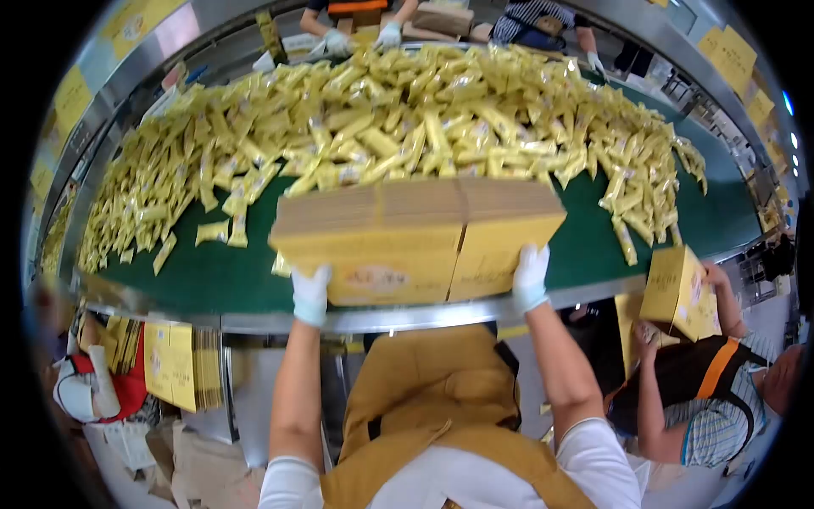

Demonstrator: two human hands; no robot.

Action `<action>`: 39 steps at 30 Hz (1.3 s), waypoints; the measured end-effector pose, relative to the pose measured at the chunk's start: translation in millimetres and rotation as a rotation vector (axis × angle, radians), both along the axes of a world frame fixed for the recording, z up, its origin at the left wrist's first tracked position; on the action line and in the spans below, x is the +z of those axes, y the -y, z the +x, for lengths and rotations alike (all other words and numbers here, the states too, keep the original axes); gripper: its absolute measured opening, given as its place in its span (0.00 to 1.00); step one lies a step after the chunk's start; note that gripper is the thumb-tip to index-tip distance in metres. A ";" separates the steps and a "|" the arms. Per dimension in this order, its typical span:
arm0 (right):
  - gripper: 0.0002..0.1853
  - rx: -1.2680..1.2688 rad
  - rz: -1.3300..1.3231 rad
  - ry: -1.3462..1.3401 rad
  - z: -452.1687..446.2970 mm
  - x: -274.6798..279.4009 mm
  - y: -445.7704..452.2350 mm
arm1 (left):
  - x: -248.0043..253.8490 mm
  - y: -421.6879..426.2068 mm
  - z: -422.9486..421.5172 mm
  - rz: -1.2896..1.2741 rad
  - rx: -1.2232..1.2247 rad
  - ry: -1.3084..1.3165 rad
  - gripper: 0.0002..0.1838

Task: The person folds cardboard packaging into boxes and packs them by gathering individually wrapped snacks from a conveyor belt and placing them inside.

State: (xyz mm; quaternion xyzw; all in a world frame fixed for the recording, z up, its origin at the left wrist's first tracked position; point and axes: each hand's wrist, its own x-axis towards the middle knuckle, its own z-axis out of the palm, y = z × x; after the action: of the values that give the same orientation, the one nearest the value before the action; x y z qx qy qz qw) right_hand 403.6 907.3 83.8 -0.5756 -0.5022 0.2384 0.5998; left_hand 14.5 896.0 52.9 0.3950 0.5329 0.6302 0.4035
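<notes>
Flat-folded yellow cartons (407,246) stand on edge as a thick bundle at the middle of the table's (203,282) near edge, brown cardboard edges up and printed yellow faces toward the person. A dark vertical gap splits the bundle right of its middle. Whether it rests on the table or is held just above it, I cannot tell.

The left hand (310,295), in a white glove, grasps the bundle's lower left end, thumb against the front face. The right hand (532,276), gloved too, grips the lower right end in the same way; the other fingers of both are mostly hidden.

Outside the near edge, toward the left corner, stands a stack of yellow cardboard (170,365) beside a person in red. By the right end of that edge, a co-worker in a striped shirt holds a yellow box (678,293).

Beyond the bundle, single yellow packets (212,231) lie on the green surface, more of them toward the left edge. Farther back, a broad heap of packets (424,110) spreads up to the far edge, where two other people's gloved hands (390,36) show.
</notes>
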 end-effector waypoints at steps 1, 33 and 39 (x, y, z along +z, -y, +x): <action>0.21 0.086 0.047 -0.042 1.2 9.5 5.3 | 21.7 2.9 6.0 0.000 0.000 0.074 0.31; 0.51 0.247 -0.883 -0.240 8.1 -90.0 200.6 | -16.6 215.4 23.0 -0.734 -0.232 0.254 0.32; 0.50 0.291 -0.973 -0.273 5.4 -70.9 182.3 | -20.2 206.7 28.3 -0.795 -0.213 0.252 0.32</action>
State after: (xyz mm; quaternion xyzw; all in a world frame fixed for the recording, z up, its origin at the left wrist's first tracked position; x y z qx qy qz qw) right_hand 409.0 725.0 13.0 -0.6754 -0.3256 0.5977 0.2839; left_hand 42.8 689.3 32.7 0.1814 0.6370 0.3742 0.6491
